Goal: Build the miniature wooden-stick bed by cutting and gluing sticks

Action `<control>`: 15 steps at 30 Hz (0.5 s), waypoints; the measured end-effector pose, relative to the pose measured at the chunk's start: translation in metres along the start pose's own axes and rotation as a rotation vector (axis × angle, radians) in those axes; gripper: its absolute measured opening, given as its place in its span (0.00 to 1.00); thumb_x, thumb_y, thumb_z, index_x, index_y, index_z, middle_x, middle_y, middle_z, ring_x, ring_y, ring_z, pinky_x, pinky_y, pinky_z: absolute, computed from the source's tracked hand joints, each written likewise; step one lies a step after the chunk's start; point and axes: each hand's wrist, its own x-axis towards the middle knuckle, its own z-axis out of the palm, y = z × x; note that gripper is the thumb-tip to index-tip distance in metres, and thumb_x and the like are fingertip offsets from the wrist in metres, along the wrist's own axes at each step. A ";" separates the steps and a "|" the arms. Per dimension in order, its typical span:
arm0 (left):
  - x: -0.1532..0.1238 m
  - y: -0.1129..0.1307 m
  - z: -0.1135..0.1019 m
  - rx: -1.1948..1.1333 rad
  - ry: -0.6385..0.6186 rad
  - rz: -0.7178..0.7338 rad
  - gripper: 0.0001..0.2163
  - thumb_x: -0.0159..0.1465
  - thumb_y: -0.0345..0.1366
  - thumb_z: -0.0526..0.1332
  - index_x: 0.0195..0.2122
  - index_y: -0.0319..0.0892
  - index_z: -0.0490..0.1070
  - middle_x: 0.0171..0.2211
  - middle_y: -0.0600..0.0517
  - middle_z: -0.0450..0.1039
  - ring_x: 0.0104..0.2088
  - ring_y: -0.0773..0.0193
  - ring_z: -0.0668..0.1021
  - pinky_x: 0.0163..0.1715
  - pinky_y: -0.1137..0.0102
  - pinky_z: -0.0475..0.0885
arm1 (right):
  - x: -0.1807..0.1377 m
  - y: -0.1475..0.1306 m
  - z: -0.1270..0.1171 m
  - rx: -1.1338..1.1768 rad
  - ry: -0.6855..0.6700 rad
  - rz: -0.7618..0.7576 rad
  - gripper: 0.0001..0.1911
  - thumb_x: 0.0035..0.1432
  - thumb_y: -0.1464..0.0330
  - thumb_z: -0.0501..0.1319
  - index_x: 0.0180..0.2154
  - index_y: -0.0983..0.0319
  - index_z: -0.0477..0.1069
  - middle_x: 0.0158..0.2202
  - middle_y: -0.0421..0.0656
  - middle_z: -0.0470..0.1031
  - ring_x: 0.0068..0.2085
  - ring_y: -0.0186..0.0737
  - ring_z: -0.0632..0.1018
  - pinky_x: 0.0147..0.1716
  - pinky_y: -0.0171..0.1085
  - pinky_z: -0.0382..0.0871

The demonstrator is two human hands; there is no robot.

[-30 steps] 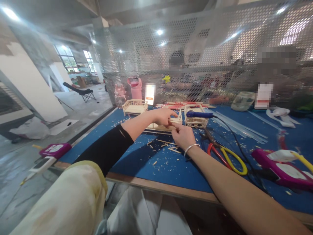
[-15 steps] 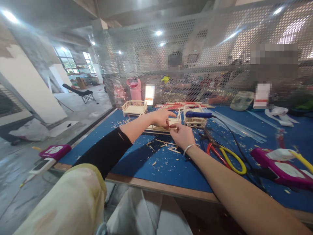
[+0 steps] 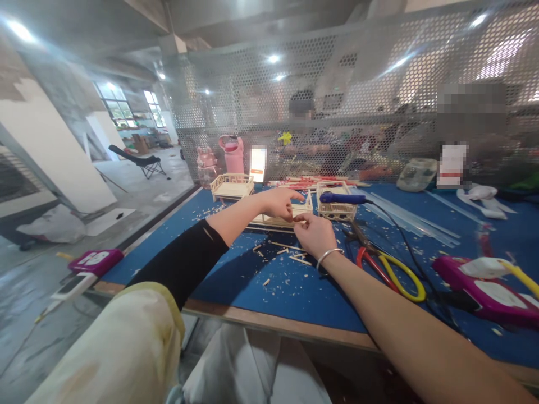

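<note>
A small model of pale wooden sticks (image 3: 269,223), like a miniature bench, stands on the blue tabletop, partly hidden by my hands. My left hand (image 3: 280,203) reaches over it, index finger stretched to the right and the other fingers curled down at its right part. Close against it, my right hand (image 3: 315,233) is closed in a pinch at the model's front right; whatever is between its fingertips is too small to make out. Loose stick offcuts (image 3: 300,259) lie just in front. To the right, a blue corded tool (image 3: 343,198) rests across another stick frame (image 3: 337,211).
A finished-looking miniature bench (image 3: 231,187) stands at back left, before a pink bottle (image 3: 234,157). Red-tipped sticks (image 3: 303,182) lie behind. On the right are a red-and-yellow-handled hand tool (image 3: 400,275), clear strips (image 3: 412,216) and a magenta device (image 3: 484,289). A perforated screen (image 3: 252,112) borders the back.
Both hands stay almost in the same place at the stick model. The view has shifted very slightly; nothing on the table has visibly moved.
</note>
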 end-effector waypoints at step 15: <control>-0.005 0.002 -0.009 -0.009 -0.009 -0.002 0.30 0.50 0.38 0.64 0.55 0.37 0.62 0.32 0.50 0.76 0.32 0.65 0.74 0.33 0.73 0.65 | 0.001 -0.003 0.005 0.030 -0.018 -0.023 0.15 0.49 0.64 0.54 0.30 0.60 0.78 0.21 0.45 0.76 0.26 0.40 0.73 0.28 0.35 0.61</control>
